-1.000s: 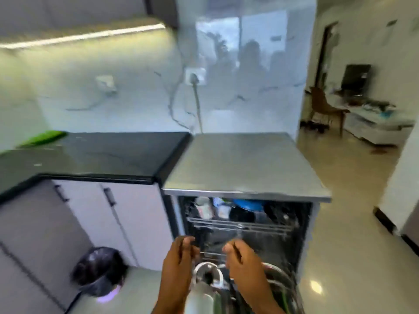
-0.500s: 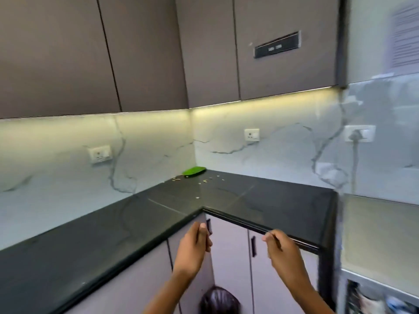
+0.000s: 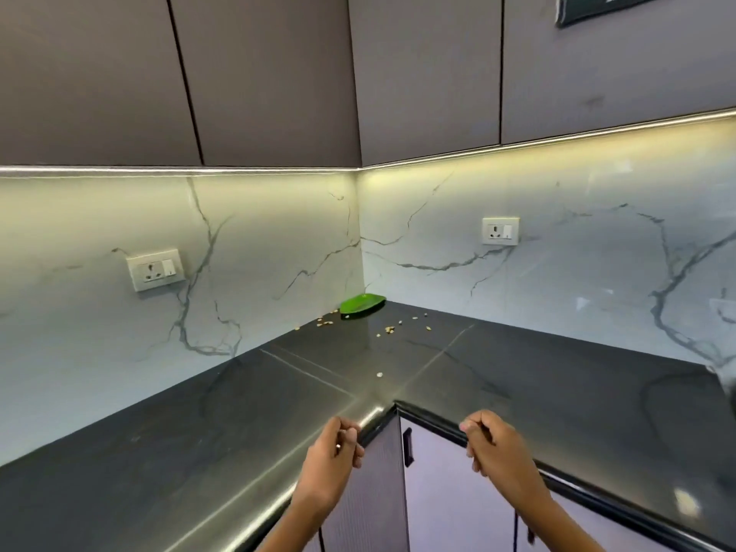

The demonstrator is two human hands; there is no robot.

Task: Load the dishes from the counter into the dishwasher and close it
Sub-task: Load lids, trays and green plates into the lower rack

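Note:
A green leaf-shaped plate lies in the far corner of the black L-shaped counter, against the marble wall. Small crumbs are scattered on the counter in front of it. My left hand and my right hand hover side by side over the counter's inner corner edge, far short of the plate. Both have loosely curled fingers and hold nothing. The dishwasher is out of view.
Dark wall cabinets hang low over the counter with a light strip beneath. Two sockets sit on the marble backsplash. White base cabinet doors with a dark handle stand below the counter corner.
The view has swung left and up from the open dishwasher to the counter corner. Both hands left the dishwasher rack and now hover empty over the counter edge; the green plate is nearer to centre.

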